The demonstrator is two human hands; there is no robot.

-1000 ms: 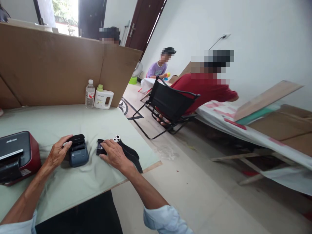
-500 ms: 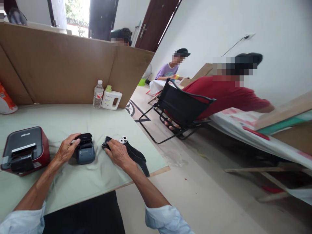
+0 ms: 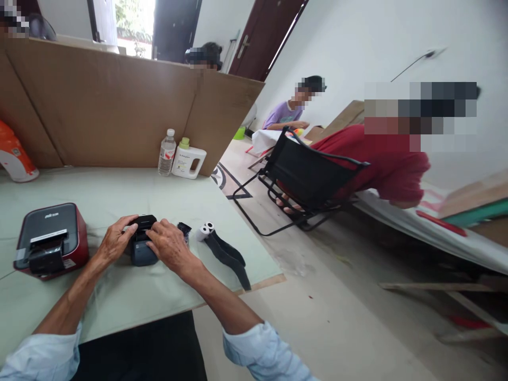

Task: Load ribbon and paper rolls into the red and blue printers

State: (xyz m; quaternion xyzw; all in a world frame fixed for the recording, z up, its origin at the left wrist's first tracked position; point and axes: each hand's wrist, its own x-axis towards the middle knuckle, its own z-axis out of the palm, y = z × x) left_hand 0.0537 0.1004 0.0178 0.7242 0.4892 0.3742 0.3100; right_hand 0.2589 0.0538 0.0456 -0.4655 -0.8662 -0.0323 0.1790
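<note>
Left hand [image 3: 119, 239] pinches the raised cover [image 3: 145, 219] of a portable printer [image 3: 143, 256], set between both hands; right hand [image 3: 170, 244] overlaps it, whether grasping, cannot tell. White rolls [image 3: 203, 232]: right of grip. Advised: cover steadied, light touch.

The person's bare left-hand grip [image 3: 116, 241] touched the raised black lid [image 3: 148, 219] of a dark blue-grey, boxy device [image 3: 143, 255] on a pale green, cloth-covered surface [image 3: 151, 296], while the right-hand grip [image 3: 169, 243] was over its right side. Beside the right-hand grip lay a glossy black piece [image 3: 184, 228], near small white rolls [image 3: 201, 234] and a curved black strap [image 3: 226, 257]. Leftward stood a red-and-black rounded box [image 3: 68, 233].
</note>
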